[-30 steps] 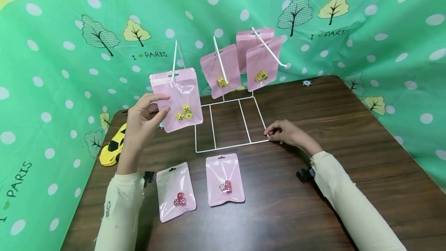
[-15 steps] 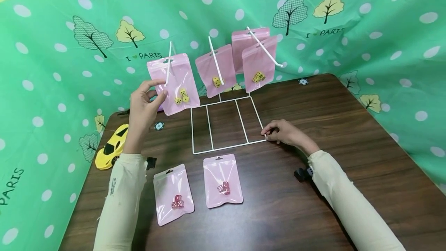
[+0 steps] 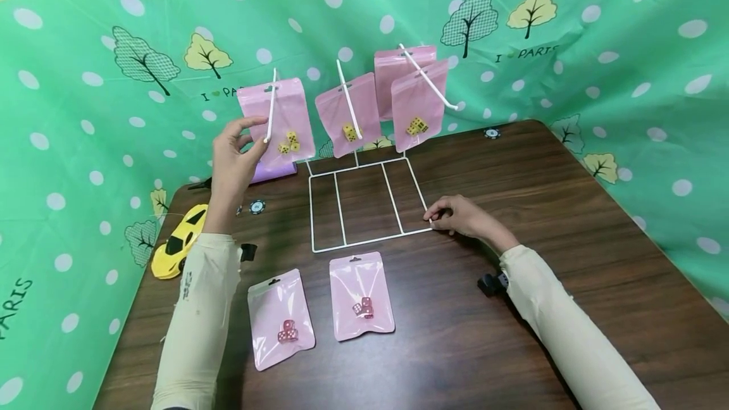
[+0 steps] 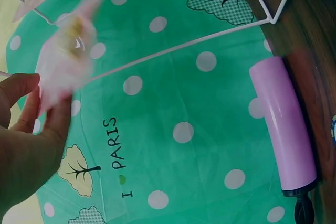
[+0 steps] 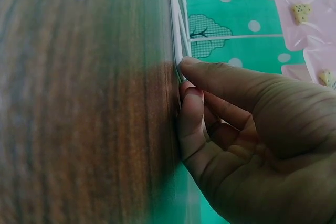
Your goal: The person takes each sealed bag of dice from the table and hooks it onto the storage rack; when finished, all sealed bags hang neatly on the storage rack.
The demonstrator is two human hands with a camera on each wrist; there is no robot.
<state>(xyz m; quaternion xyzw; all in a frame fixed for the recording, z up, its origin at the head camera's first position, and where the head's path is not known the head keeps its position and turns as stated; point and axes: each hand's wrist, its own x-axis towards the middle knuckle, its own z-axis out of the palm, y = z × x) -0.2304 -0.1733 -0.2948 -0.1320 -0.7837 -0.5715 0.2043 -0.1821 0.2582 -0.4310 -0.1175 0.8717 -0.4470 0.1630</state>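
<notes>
Head view: two pink pouches (image 3: 281, 326) lie nearest on the counter (image 3: 512, 347); right hand (image 3: 462, 216) fingers pinch the wire rack (image 3: 370, 201) corner; farther, left hand (image 3: 232, 157) fingers grip the hanging pouch (image 3: 280, 120) on its peg.

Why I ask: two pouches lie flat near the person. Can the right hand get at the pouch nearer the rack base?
Probably yes: the right hand rests at the rack base's corner, and bare table lies between it and that pouch.

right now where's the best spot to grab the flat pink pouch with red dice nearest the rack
Take the pouch by its top edge near the hang hole, coming from above. It lies flat on the table, the dice bulge low down, and that empty top strip pinches thin.
</notes>
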